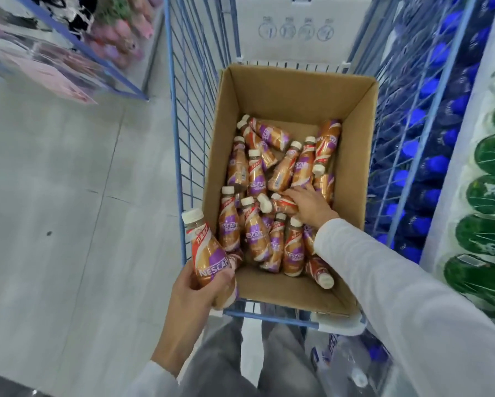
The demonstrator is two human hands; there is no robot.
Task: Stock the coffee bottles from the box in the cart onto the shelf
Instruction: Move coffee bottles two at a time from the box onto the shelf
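An open cardboard box (pixel 355 133) sits in a blue wire cart (pixel 180 116) and holds several gold-and-purple coffee bottles (pixel 254 173) with cream caps, lying jumbled. My left hand (pixel 196 290) grips one upright coffee bottle (pixel 207 253) just outside the box's near left corner. My right hand (pixel 309 206) reaches into the box and curls around a bottle lying on its side (pixel 274 202). The white sleeve of that arm covers the bottles at the near right.
On the right, a shelf carries rows of blue-capped bottles (pixel 429 164) and green bottles (pixel 489 196). A blue-framed display (pixel 77 53) with pink goods stands at the far left. Grey tiled floor (pixel 68 210) lies left of the cart.
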